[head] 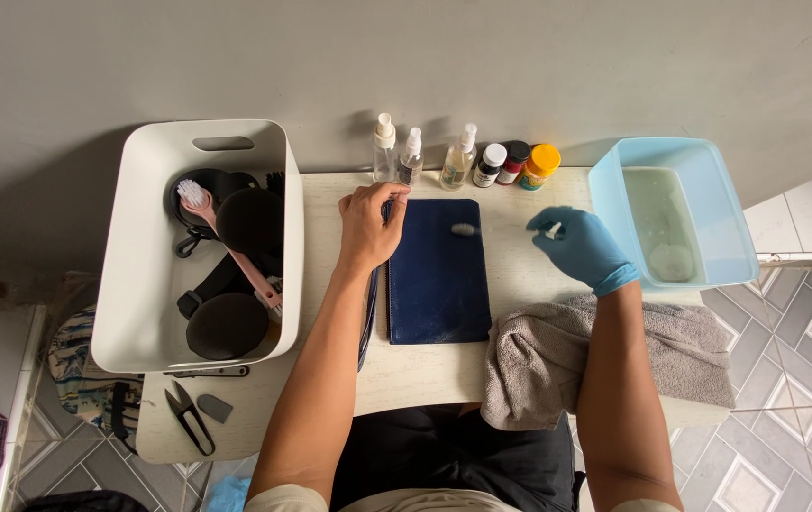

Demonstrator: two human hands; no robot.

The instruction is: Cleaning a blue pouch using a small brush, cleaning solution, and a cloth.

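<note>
A dark blue flat pouch (437, 275) lies on the pale table (425, 370) in front of me. My left hand (368, 223), bare, rests on the pouch's upper left corner and pinches its edge. A small white blob (464, 229) sits on the pouch near its top. My right hand (581, 248), in a blue glove, hovers to the right of the pouch and holds a small white piece (552, 228) between its fingertips.
A white bin (140, 284) at left holds a pink brush (226, 242) and round black pads. Spray bottles (384, 147) and small jars (516, 163) line the wall. A light blue tub (700, 204) of water stands at right, a grey towel (543, 356) lies at the front, black snips (188, 415) at front left.
</note>
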